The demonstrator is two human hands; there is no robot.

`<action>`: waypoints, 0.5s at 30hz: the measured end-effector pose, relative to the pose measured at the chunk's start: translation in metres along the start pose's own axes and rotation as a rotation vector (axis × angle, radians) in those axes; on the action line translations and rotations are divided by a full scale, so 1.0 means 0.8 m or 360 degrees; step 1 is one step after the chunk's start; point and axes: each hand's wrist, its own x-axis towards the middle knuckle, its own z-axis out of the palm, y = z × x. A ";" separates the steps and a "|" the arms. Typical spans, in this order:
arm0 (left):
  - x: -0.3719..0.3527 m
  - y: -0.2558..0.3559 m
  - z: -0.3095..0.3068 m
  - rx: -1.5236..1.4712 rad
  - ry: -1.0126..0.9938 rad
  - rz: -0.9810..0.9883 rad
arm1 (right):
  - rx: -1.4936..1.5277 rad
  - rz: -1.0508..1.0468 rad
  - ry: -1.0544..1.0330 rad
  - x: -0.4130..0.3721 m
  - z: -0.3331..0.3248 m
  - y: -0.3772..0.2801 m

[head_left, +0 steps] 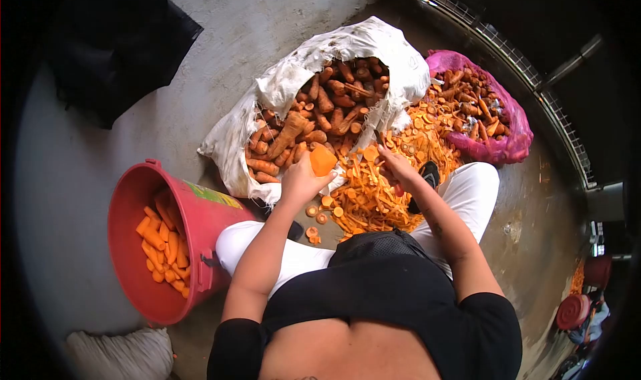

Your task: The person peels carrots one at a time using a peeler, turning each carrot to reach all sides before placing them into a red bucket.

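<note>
My left hand [302, 179] is closed around a thick, peeled carrot [322, 160] whose bright orange cut end faces up. To its right, my right hand [398, 169] grips what looks like a knife [379, 138]. Its thin dark blade points away from me, and a bit of red handle shows under the palm. An orange carrot slice [370, 153] shows just left of the blade. Below both hands spreads a heap of carrot peelings [374, 203] and cut ends. Unpeeled carrots [327, 106] fill the torn white sack [394, 53] beyond my left hand.
At my left a red bucket [207, 210], tipped toward me in view, holds peeled carrots [163, 243]. A pink mesh bag [511, 129] with carrot scraps lies at the far right. A whitish sack [123, 353] rests behind the bucket. My legs flank the peelings.
</note>
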 end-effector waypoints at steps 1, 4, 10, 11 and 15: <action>0.001 0.002 -0.001 0.0091 -0.0008 -0.0037 | 0.0064 -0.0040 -0.0005 -0.001 0.011 -0.005; 0.000 0.008 -0.001 0.0295 0.0018 -0.0046 | 0.0306 -0.0016 -0.0210 -0.003 0.050 -0.017; -0.008 0.009 0.004 0.0344 0.0155 0.0128 | 0.0467 -0.0089 -0.0411 0.003 0.107 -0.012; -0.009 0.004 0.007 0.0302 0.0195 0.0152 | 0.0450 -0.0145 -0.0414 0.003 0.111 -0.010; -0.009 -0.004 0.009 -0.0613 0.0082 0.0056 | 0.0455 -0.0321 -0.0426 -0.009 0.110 -0.021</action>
